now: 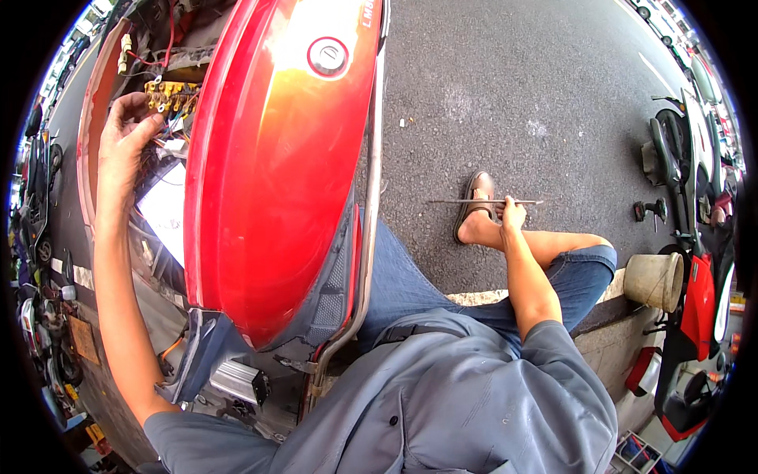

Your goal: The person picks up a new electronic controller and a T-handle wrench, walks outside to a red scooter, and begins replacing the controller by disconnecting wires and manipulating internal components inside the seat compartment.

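Observation:
My left hand [125, 138] reaches into the open body of a red vehicle. Its thumb and fingers are curled together at the edge of a yellow terminal block [175, 95] with metal screws and wires. What sits between the fingertips is too small to make out. Below the block lie a bundle of thin wires and a white connector [175, 148]. Out to the right, my right hand [512, 213] grips a long thin metal rod [466, 201], held level above my shoe [479, 189].
The glossy red body panel [272, 174] with a round lock [328, 56] stands between my arms, edged by a metal bar [374, 158]. A silver finned box [237, 381] lies low inside the vehicle. A pale bucket [654, 282] and a power drill [651, 210] are at the right.

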Action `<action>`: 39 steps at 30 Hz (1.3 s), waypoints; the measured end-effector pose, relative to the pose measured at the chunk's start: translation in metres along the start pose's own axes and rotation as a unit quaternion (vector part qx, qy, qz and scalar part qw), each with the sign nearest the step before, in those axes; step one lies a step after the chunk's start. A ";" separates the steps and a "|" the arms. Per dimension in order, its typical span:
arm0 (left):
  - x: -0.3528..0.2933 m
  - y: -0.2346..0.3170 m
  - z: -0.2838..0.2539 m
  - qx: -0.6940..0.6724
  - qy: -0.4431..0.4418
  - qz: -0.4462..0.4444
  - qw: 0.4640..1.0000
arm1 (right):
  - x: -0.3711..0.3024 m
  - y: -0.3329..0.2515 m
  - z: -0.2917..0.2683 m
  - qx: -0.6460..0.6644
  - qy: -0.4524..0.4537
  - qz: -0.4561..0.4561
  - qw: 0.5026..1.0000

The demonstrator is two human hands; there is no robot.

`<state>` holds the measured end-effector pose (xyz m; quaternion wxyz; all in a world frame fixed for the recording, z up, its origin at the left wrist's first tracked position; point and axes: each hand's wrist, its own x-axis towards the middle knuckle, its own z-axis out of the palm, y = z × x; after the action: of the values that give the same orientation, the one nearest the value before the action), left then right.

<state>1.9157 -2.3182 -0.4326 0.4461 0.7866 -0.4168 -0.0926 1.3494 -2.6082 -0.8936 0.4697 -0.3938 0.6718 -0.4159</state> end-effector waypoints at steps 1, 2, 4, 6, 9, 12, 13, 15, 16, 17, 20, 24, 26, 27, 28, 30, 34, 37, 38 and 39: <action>0.000 -0.003 0.002 -0.027 0.016 0.003 1.000 | 0.002 -0.004 -0.002 0.043 0.009 0.037 0.998; 0.000 -0.008 0.005 -0.053 0.032 0.007 0.998 | 0.000 -0.005 -0.008 0.064 0.014 0.067 0.996; 0.004 -0.011 0.002 -0.038 0.035 -0.002 0.999 | 0.002 -0.024 -0.010 0.128 0.022 0.121 0.984; 0.001 -0.012 -0.001 -0.082 0.037 -0.045 0.995 | -0.003 -0.045 -0.014 0.204 -0.013 0.157 0.966; -0.001 0.006 -0.001 -0.083 0.031 -0.077 0.993 | -0.006 -0.076 -0.033 0.284 -0.075 0.187 0.938; 0.000 0.008 -0.012 -0.028 0.039 0.013 0.999 | -0.017 -0.117 -0.027 0.354 -0.113 0.200 0.906; -0.002 0.015 -0.011 -0.038 0.038 0.037 0.998 | -0.021 -0.130 -0.027 0.369 -0.133 0.192 0.899; -0.008 0.032 -0.006 -0.058 0.021 0.065 0.996 | -0.032 -0.155 -0.033 0.399 -0.169 0.176 0.884; -0.015 0.042 -0.006 -0.062 0.016 0.070 0.996 | -0.040 -0.171 -0.028 0.387 -0.160 0.167 0.892; -0.019 0.051 -0.005 -0.072 0.010 0.078 0.994 | -0.045 -0.183 -0.029 0.366 -0.167 0.135 0.905; -0.025 0.068 0.003 -0.093 -0.020 0.113 0.989 | -0.041 -0.203 -0.032 0.288 -0.189 0.033 0.938; -0.039 0.088 -0.014 -0.096 -0.131 0.138 0.977 | 0.005 -0.215 -0.002 0.149 -0.162 0.022 0.975; -0.059 0.111 -0.021 0.007 -0.198 0.125 0.972 | 0.006 -0.216 0.026 0.048 -0.156 -0.019 0.986; -0.072 0.125 -0.019 0.044 -0.198 0.124 0.971 | 0.010 -0.213 0.038 0.012 -0.158 -0.024 0.987; -0.085 0.136 -0.012 0.079 -0.198 0.119 0.970 | 0.014 -0.204 0.044 0.005 -0.169 -0.024 0.985; -0.110 0.159 -0.004 0.180 -0.178 0.086 0.964 | 0.024 -0.181 0.058 -0.010 -0.194 -0.018 0.981; -0.145 0.157 0.035 0.177 -0.159 -0.005 0.971 | 0.037 -0.132 0.086 -0.030 -0.232 0.010 0.972; -0.158 0.162 0.063 0.096 -0.079 -0.042 0.991 | 0.056 -0.102 0.111 -0.064 -0.280 0.018 0.958; -0.159 0.162 0.069 0.086 -0.056 -0.054 0.993 | 0.068 -0.094 0.119 -0.088 -0.297 0.012 0.951; -0.163 0.163 0.071 0.092 -0.044 -0.060 0.993 | 0.072 -0.087 0.131 -0.106 -0.321 -0.006 0.941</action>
<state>1.6818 -2.2841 -0.3839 0.3464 0.8432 -0.3946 -0.1150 1.4691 -2.7290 -0.8628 0.6135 -0.5580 0.5233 -0.1962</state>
